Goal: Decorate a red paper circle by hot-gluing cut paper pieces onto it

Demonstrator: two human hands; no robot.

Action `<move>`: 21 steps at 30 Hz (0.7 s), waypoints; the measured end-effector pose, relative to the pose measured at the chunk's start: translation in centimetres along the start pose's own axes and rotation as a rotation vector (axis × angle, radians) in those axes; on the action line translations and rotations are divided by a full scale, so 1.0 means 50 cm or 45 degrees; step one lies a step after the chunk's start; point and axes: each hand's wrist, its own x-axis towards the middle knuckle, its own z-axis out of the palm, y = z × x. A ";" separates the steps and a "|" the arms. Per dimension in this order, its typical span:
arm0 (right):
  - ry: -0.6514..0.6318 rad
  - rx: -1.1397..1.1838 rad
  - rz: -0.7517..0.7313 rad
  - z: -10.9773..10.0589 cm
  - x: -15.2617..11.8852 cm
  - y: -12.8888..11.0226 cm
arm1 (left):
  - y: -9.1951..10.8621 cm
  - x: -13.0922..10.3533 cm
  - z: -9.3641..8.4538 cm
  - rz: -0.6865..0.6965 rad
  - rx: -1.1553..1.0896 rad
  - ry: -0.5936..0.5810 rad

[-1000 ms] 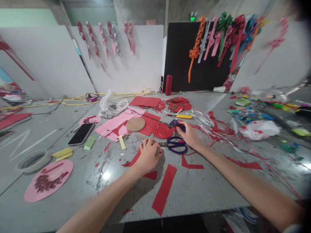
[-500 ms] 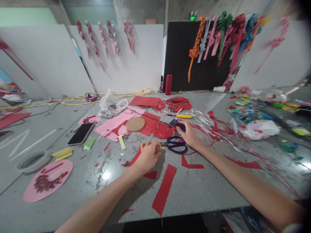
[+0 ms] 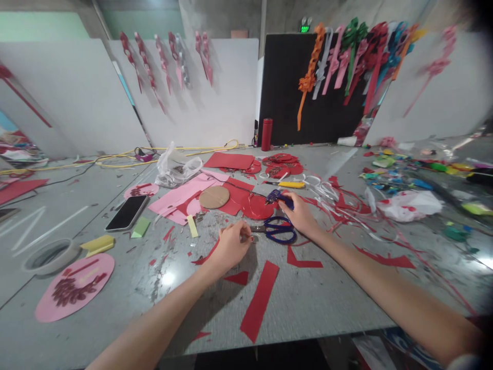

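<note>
My right hand point(image 3: 302, 213) is closed round the handle of a small dark blue glue gun point(image 3: 275, 196), whose nozzle points left over a red paper circle point(image 3: 259, 206). My left hand point(image 3: 233, 241) is in a pinch above the table; what its fingertips hold, if anything, is too small to make out. Between the hands lie scissors with blue handles point(image 3: 280, 230), their blades toward my left hand and partly hidden by it. A red paper strip point(image 3: 260, 300) rests in front, and a brown cardboard disc point(image 3: 214, 197) lies beyond my left hand.
Pink paper point(image 3: 177, 194), a phone point(image 3: 127, 213), a tape roll point(image 3: 52, 255) and a decorated pink paper oval point(image 3: 75, 288) lie to the left. A yellow cutter point(image 3: 291, 184) and tangled white and red ribbons point(image 3: 327, 192) are to the right. A red bottle point(image 3: 267, 134) stands at the back.
My left hand has shifted slightly left, away from the scissors, uncovering more of the blades. My right hand and the glue gun stay almost where they were.
</note>
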 end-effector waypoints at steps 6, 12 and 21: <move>-0.005 0.007 0.007 -0.001 -0.001 -0.002 | -0.016 0.008 -0.017 -0.018 -0.128 0.035; 0.003 0.026 0.003 0.004 0.001 0.004 | -0.040 0.018 -0.022 0.024 -0.312 0.037; -0.001 0.015 -0.003 0.006 0.003 0.011 | -0.025 0.023 -0.052 0.001 -0.624 -0.055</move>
